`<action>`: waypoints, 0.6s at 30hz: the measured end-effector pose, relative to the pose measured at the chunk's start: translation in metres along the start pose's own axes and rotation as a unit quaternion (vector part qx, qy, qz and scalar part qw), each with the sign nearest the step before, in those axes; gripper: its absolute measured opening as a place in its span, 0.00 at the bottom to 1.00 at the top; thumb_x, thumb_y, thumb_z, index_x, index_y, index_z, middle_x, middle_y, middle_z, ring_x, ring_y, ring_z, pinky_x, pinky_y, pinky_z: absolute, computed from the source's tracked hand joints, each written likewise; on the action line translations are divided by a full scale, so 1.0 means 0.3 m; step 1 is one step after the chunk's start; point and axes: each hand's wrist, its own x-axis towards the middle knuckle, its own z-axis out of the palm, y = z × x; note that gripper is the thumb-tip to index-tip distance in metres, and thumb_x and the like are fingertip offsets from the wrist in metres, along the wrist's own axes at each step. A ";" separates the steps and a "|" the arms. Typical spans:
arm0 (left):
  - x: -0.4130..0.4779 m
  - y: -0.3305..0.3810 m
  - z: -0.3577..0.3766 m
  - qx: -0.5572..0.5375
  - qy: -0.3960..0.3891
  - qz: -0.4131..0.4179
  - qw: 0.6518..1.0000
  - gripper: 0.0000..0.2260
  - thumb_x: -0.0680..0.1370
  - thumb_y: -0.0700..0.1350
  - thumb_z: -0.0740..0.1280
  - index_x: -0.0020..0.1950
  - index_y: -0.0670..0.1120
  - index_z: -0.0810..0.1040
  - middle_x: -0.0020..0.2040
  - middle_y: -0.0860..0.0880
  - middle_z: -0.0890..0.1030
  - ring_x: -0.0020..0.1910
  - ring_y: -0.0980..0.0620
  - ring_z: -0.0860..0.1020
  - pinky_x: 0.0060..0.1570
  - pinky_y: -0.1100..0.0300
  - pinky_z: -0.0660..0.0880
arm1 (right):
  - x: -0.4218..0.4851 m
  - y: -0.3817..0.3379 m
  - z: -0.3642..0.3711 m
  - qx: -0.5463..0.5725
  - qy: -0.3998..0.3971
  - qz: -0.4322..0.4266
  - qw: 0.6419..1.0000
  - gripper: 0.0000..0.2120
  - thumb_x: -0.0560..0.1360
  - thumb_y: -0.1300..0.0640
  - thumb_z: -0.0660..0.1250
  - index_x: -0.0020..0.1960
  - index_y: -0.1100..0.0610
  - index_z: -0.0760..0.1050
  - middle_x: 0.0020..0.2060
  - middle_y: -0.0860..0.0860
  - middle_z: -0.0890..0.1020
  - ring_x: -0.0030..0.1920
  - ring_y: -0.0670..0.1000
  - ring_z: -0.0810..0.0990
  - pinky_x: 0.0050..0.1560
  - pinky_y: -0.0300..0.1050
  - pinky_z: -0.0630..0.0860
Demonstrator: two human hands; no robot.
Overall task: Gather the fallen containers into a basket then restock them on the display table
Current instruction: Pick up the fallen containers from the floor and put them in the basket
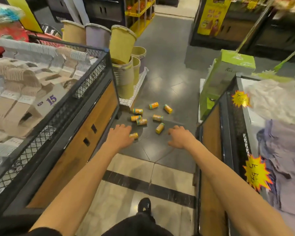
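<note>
Both bare arms are extended forward over the aisle. The left hand [120,136] is held palm down with its fingers loosely extended, and nothing is gripped in it. The right hand [180,137] is likewise palm down, with its fingers spread and slightly curled around nothing.

Eight yellow containers [157,117] are counted, all lying on their sides on the dark floor [162,82] ahead of the hands. Seven are scattered in a loose cluster between the two display tables. The eighth container [134,135] is seen just beside the left hand and is partly overlapped by it in the view. Contact between the two cannot be determined.

The left display table [92,106] is noted with wood side panels and a black wire-mesh rim. Packaged goods and a price card marked 15 [51,99] are seen inside it. The right display table [211,133] is loaded with folded cloth, and yellow starburst tags [256,172] are fixed to its edge.

Stacked buckets [122,43] are observed at the far corner of the left table, the top one tilted. A green box [228,72] stands at the far end of the right table. One black shoe [144,205] is visible on the pale tiles below.
</note>
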 end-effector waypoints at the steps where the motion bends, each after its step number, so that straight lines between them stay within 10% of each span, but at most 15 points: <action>1: 0.057 0.004 -0.023 -0.002 0.002 0.001 1.000 0.21 0.80 0.57 0.62 0.67 0.46 0.70 0.65 0.44 0.73 0.66 0.42 0.70 0.61 0.45 0.69 | 0.047 0.026 -0.023 0.000 0.001 0.005 1.000 0.24 0.77 0.48 0.64 0.70 0.56 0.69 0.68 0.57 0.69 0.68 0.60 0.67 0.64 0.56 0.68; 18: 0.856 0.093 -0.122 0.008 -0.070 -0.030 0.997 0.20 0.80 0.57 0.61 0.67 0.47 0.70 0.64 0.45 0.74 0.64 0.43 0.71 0.59 0.47 0.71 | 0.838 0.421 -0.266 0.014 -0.019 -0.032 0.999 0.23 0.78 0.49 0.63 0.71 0.55 0.69 0.67 0.58 0.70 0.67 0.60 0.69 0.63 0.54 0.70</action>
